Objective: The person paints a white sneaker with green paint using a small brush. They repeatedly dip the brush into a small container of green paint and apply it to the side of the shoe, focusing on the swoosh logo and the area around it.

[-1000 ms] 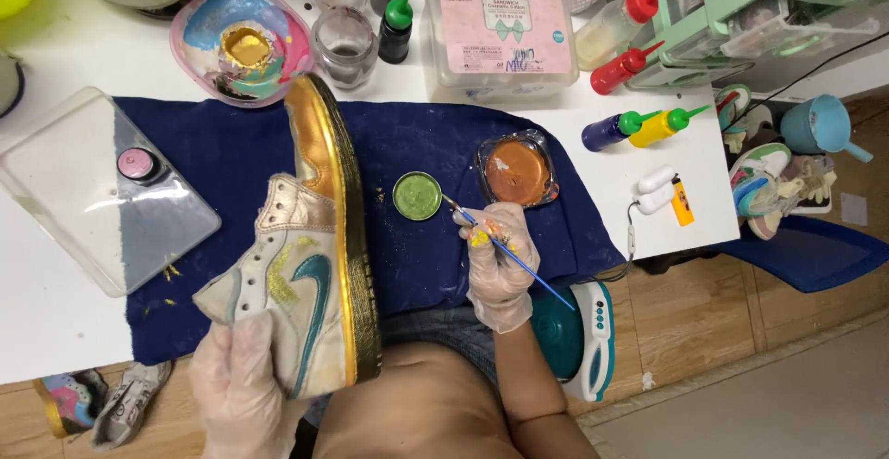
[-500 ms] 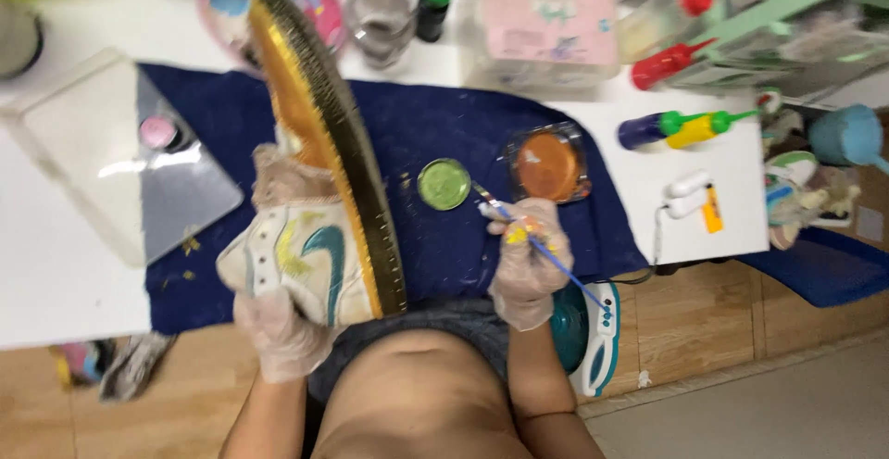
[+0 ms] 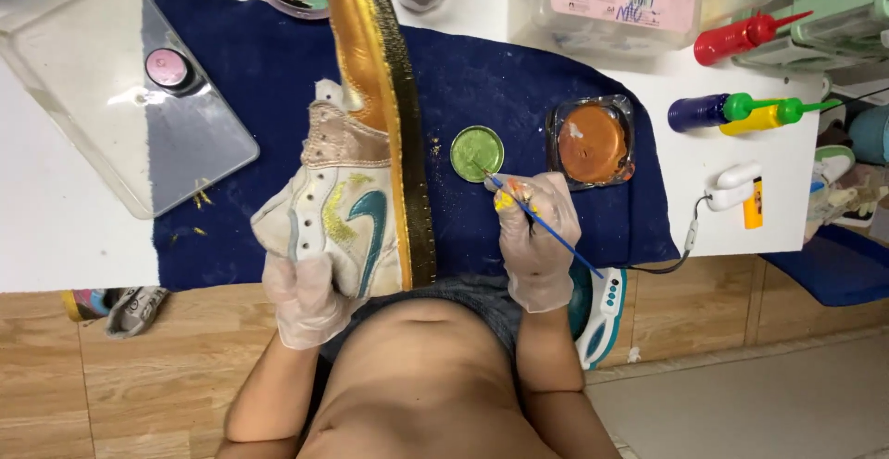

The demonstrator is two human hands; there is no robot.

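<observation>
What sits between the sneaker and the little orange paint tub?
In the head view, a small green paint lid lies on the blue cloth between the sneaker and the orange tub.

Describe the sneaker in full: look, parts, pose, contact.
The sneaker is a cream-white high-top with a teal curved side emblem, yellow-gold paint smears, a tan padded collar and a glossy gold sole with a dark glittery edge. It is tipped on its side, sole facing right, toe pointing away over the navy cloth. The gloved left hand grips its heel end from below; the right hand does not touch it.
</observation>
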